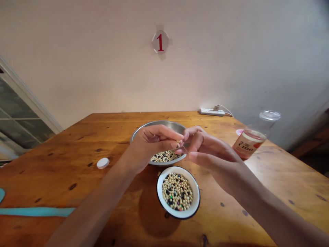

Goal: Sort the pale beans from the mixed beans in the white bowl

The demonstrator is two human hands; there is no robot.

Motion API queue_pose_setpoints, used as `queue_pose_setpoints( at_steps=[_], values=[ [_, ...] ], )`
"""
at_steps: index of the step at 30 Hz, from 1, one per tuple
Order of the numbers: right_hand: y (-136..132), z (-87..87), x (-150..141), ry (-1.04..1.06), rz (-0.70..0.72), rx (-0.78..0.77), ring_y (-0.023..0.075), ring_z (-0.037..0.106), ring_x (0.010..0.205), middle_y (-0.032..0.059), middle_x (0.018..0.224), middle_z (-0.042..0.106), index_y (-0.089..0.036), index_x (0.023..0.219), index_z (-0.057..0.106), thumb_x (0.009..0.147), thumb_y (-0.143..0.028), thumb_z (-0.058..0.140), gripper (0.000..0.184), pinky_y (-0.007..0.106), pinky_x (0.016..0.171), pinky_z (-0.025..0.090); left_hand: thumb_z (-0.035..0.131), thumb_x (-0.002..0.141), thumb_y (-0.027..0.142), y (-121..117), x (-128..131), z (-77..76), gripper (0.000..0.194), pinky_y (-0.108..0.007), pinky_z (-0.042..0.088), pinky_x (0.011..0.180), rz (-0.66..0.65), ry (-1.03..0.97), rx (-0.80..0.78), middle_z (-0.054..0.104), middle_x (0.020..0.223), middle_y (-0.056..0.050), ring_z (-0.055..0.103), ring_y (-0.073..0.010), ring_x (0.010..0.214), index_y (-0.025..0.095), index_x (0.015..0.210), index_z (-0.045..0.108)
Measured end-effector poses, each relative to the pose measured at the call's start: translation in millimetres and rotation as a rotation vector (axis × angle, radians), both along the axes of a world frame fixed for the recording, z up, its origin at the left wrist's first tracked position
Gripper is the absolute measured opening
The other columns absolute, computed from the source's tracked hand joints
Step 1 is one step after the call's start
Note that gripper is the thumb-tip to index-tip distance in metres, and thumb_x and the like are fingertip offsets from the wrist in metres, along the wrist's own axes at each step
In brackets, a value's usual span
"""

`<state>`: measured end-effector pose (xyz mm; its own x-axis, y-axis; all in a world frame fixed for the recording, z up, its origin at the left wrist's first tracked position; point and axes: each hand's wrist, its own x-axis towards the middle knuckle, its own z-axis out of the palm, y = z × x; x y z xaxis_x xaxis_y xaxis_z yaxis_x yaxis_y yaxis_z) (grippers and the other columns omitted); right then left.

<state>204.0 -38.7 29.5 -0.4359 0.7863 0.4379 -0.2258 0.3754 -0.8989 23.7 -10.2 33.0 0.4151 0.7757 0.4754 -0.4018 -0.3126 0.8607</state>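
The left hand (151, 142) and right hand (214, 157) are pinched together on a tiny, unclear item (183, 146), held low over the steel bowl (159, 123).

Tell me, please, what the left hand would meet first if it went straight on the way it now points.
Probably the right hand, just across from the left hand, though depth is unclear.

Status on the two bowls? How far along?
Done: a round stainless steel bowl holds a shallow layer of pale and dark beads. In hand: the left hand and right hand pinch a tiny item, too small to identify, above it. Left: a round white enamel bowl with a black rim holds a fuller heap of pale, dark and coloured beads.
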Motion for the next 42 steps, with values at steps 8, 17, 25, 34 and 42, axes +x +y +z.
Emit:
queue_pose_setpoints(
  at_steps=[8,17,25,34,42],
  values=[
    [-2,5.0,-1,-0.026,0.002,-0.001,0.0151,0.051,0.100,0.0013,0.097,0.051,-0.021,0.070,0.062,0.081,-0.016,0.064,0.013,0.026,0.088,0.045,0.079,0.070,0.011,-2,-2,1.2,0.017,-0.016,0.054,0.067,-0.014,0.020,0.000,0.073,0.070,0.005,0.067,-0.0068,0.069,0.027,0.076,0.078],
    [1,3.4,-2,-0.031,0.022,0.001,0.0164,0.051,0.101,0.0015,0.095,0.052,-0.022,0.070,0.063,0.083,-0.019,0.063,0.013,0.029,0.090,0.043,0.082,0.068,0.017,-1,-4,0.2,0.011,-0.019,0.054,0.064,0.022,0.071,0.018,0.072,0.067,0.003,0.066,-0.0090,0.066,0.026,0.074,0.078],
    [3,0.9,-1,-0.005,0.059,-0.051,0.0145,0.051,0.098,0.0007,0.097,0.052,-0.021,0.071,0.062,0.083,-0.021,0.064,0.013,0.026,0.088,0.043,0.082,0.068,0.017,0,-5,0.9,0.010,-0.021,0.055,0.063,0.016,0.104,0.019,0.072,0.068,0.002,0.067,-0.0108,0.066,0.024,0.074,0.077],
    [7,0.3,-3,-0.040,0.017,-0.102,0.0154,0.053,0.089,0.0011,0.090,0.054,-0.020,0.068,0.058,0.082,-0.025,0.065,0.017,0.027,0.079,0.045,0.078,0.072,0.011,-4,-8,4.8,0.032,-0.017,0.052,0.068,0.038,0.171,0.149,0.070,0.076,0.003,0.065,-0.0087,0.073,0.026,0.100,0.072],
    [13,-5.0,-6,-0.021,-0.021,-0.177,0.0134,0.057,0.078,0.0002,0.079,0.062,-0.020,0.070,0.066,0.077,-0.033,0.074,0.017,0.026,0.072,0.047,0.076,0.076,0.026,-4,-11,9.6,0.009,-0.022,0.052,0.064,0.154,0.280,0.118,0.070,0.073,-0.001,0.066,-0.0131,0.071,0.018,0.075,0.072]
  ],
)
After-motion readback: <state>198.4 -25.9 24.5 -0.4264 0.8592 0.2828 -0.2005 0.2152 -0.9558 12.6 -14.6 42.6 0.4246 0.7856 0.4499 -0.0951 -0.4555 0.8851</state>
